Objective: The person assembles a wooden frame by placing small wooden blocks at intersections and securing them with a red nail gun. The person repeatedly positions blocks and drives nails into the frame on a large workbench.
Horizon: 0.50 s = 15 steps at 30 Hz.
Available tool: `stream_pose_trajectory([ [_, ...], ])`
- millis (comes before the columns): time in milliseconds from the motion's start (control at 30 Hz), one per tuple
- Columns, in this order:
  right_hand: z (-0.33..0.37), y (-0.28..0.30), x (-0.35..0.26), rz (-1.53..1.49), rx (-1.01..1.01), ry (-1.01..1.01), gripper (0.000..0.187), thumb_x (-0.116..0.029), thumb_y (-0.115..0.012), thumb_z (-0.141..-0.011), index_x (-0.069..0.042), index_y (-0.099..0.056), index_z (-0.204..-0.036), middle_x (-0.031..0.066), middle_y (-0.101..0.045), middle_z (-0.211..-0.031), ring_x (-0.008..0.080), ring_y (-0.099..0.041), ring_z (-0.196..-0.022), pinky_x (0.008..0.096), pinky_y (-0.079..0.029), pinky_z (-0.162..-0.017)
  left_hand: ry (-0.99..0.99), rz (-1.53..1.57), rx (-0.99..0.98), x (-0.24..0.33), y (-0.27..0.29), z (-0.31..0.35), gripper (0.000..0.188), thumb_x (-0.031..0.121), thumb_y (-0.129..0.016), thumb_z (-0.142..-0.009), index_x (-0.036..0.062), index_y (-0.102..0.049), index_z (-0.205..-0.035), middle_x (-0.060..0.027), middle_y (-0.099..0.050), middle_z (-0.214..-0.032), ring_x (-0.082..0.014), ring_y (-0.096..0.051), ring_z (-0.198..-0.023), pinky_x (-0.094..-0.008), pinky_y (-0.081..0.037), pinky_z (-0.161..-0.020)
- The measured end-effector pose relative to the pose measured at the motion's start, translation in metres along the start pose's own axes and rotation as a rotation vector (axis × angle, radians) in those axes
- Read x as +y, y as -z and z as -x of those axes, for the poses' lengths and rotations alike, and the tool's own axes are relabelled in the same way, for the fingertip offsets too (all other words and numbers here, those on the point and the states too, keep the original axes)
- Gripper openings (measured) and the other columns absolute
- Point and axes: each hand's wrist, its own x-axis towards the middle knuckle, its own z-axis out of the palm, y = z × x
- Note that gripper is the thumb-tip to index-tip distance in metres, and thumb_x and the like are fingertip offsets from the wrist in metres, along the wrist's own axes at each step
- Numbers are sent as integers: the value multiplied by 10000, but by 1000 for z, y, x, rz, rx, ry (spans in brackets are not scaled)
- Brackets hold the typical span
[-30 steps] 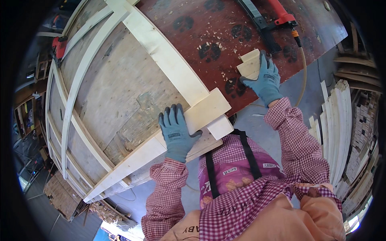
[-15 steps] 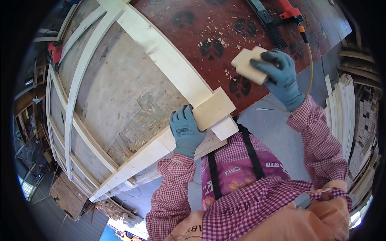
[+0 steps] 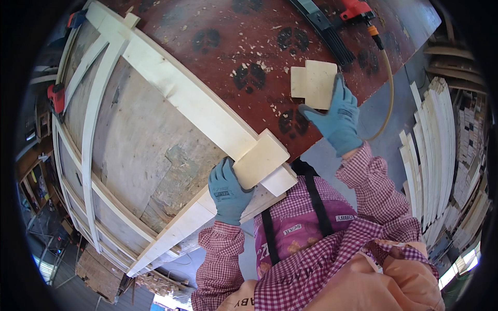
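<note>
My left hand [image 3: 230, 193], in a blue-grey work glove, is closed with bent fingers at the near corner of a pale wooden frame [image 3: 189, 103]. It grips the left side of a flat wooden block [image 3: 263, 158] lying across the corner joint; its fingertips are partly hidden. To the right, my gloved right hand [image 3: 338, 118] has thumb and fingers spread. It is beside a pair of stacked wooden blocks [image 3: 320, 83] lying on a red board [image 3: 270, 111]. The fingers are right at the blocks' edge; I cannot tell whether they touch.
A red nail gun [image 3: 358, 9] with a dark magazine and a tan hose [image 3: 388, 98] lies at the far right of the board. Red tools [image 3: 56, 97] sit at the frame's left side. Long pale strips [image 3: 430, 150] are piled on the right.
My right hand has set the stacked blocks down on the red board and opened its fingers. My left hand stays at the frame corner, while the whole view has shifted slightly.
</note>
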Motion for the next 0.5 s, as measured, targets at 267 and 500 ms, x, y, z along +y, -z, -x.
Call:
stream_pose_trajectory([
  [267,-5,3,13,-277,-46,16,993,-266,-759,-599,-88,-252,-1434,207,-375,-1327,382,-368,-1211,483,-303,-1039,-30,-7,2,0,0,-5,781,299,-765,-627,19,-417,-1267,-167,-508,-1178,-347,-486,-1075,-439,-377,-928],
  [500,36,5,9,-694,-109,416,939,-79,-719,-583,-22,-276,-1409,175,-379,-1380,337,-351,-1279,401,-322,-1066,-9,-4,-6,-2,-1,-5,788,303,-766,-614,21,-419,-1262,-162,-498,-1188,-348,-479,-1074,-450,-370,-929],
])
